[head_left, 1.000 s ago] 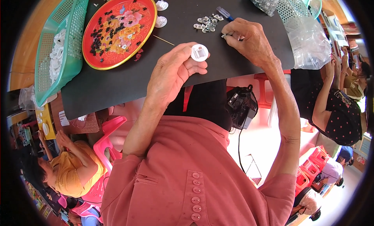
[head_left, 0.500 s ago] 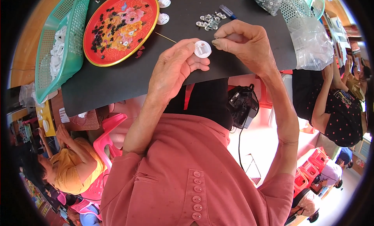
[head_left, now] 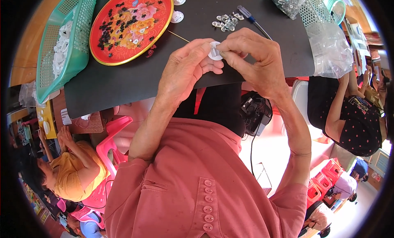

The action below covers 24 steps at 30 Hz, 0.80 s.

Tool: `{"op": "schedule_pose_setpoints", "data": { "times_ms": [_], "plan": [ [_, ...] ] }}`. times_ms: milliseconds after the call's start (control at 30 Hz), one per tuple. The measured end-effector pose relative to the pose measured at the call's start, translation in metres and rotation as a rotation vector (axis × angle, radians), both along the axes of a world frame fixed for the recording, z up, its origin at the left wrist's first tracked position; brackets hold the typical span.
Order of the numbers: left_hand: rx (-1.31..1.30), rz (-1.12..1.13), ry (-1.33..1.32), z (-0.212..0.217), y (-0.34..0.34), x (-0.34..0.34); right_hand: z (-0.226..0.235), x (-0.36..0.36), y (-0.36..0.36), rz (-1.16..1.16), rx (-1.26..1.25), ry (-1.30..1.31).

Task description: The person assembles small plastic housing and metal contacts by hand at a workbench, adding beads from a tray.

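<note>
While a green perforated basket (head_left: pixel 84 25) is standing along the left side of the black tabletop (head_left: pixel 123 86), a heap of white parts (head_left: pixel 61 49) is lying inside it. Just beside it, a round red tray (head_left: pixel 123 55) with a gold rim and a flower pattern is carrying scattered small black pieces (head_left: pixel 107 33). Two white round pieces (head_left: pixel 177 17) are resting by the tray's right rim, and a thin stick (head_left: pixel 179 36) is lying between the tray and the left hand (head_left: pixel 182 68). That hand is grasping a white disc (head_left: pixel 213 52), pinching its edge near the thumb while the other fingers are curling below. The disc is sitting between the two hands, above the table's near edge. Clear pieces (head_left: pixel 225 22) are lying in a small pile beyond it. The right hand (head_left: pixel 260 59) is bringing thumb and forefinger to the disc's right edge; whether they are gripping anything cannot be told. Past the pile, a screwdriver (head_left: pixel 251 18) is lying aslant. Farther right, a filled transparent bag (head_left: pixel 286 3) and a crumpled clear plastic bag (head_left: pixel 330 49) are resting.
</note>
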State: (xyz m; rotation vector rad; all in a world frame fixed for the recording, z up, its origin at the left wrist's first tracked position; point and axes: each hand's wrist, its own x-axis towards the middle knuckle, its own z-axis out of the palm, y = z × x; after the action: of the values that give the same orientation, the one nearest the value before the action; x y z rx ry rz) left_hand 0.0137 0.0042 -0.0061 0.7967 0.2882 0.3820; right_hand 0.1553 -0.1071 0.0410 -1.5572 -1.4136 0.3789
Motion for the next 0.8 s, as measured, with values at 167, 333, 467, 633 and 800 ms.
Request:
{"op": "schedule_pose_setpoints", "data": {
  "times_ms": [167, 333, 467, 633, 800],
  "plan": [
    [-0.008, -0.006, 0.015, -0.0031, -0.0006, 0.0009, -0.0054, -0.0023, -0.0002, 0.005, 0.061, -0.117],
    [0.013, -0.022, 0.027, -0.0033, -0.0006, 0.0001, -0.0069, -0.0028, -0.0014, 0.027, 0.043, -0.124],
    [0.027, -0.027, 0.05, -0.0018, -0.0001, -0.0002, -0.0064, -0.0004, -0.0017, 0.026, 0.079, -0.159],
    [0.033, -0.044, 0.039, -0.0025, 0.0008, 0.0006, -0.0067, 0.0015, -0.005, 0.013, 0.037, -0.024],
    [0.079, -0.07, 0.061, -0.0005, -0.0005, 0.0002, -0.0094, 0.0021, -0.0045, 0.019, 0.03, -0.04]
  ]
}}
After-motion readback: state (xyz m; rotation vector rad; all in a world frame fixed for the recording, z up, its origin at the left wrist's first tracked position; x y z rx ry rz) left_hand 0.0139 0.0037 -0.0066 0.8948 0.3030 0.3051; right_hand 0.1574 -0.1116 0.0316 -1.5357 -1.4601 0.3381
